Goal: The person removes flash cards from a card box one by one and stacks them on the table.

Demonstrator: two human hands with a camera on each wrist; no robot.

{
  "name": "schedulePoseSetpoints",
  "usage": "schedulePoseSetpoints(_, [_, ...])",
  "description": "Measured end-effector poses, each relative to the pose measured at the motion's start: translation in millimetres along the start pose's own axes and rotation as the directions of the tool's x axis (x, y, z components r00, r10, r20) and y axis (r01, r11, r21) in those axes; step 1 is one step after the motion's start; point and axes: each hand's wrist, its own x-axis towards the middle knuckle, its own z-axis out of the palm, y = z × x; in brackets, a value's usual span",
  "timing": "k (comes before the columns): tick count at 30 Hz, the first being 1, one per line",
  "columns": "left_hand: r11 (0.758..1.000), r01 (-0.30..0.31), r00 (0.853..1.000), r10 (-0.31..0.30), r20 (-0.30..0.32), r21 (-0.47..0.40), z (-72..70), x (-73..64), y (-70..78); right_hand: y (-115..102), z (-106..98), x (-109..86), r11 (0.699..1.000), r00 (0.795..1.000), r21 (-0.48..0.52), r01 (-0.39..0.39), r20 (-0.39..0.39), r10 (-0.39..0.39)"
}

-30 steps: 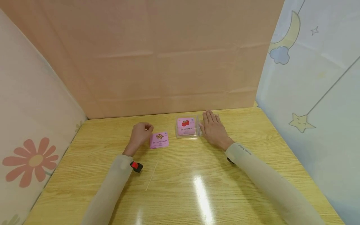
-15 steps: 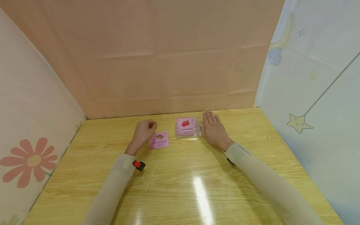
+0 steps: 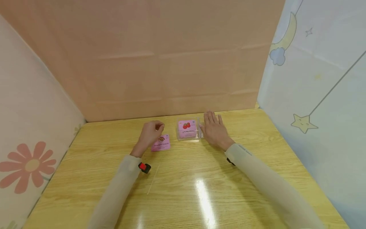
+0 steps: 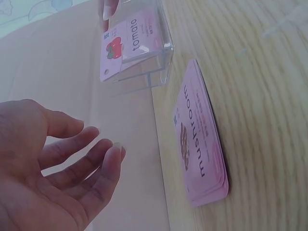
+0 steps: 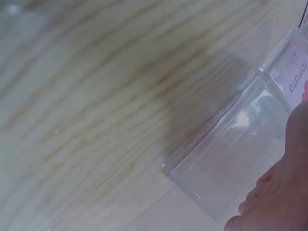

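A stack of pink mushroom cards lies on the table, just below my left hand. That hand hovers with loosely bent fingers, and the left wrist view shows nothing held between fingers and thumb. Pink tomato cards lean in one compartment of a clear plastic box. Beside it, a second see-through compartment sits under or next to my right hand. The right hand's fingers are straight and spread flat over that part, hiding most of it from above.
A thin pale strip lies on the wooden table nearer to me. A plain peach backdrop rises behind the box. Patterned sheets stand along both sides.
My left hand has moved to the right, from beside the mushroom cards to above their upper edge. The right hand stays on the box. The camera has shifted slightly.
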Motion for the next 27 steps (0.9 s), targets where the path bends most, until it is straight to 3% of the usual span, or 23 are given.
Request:
schedulePoseSetpoints(13, [1.000, -0.025, 0.998, 0.025, 0.058, 0.001, 9.5, 4.0, 9.6, 2.9, 4.0, 8.2, 0.999, 0.999, 0.004, -0.048, -0.009, 0.048])
schedulePoseSetpoints(27, [0.985, -0.125, 0.992, 0.121, 0.043, 0.116, 17.9, 10.1, 28.7, 0.0, 4.2, 4.9, 0.998, 0.998, -0.028, -0.055, -0.035, 0.054])
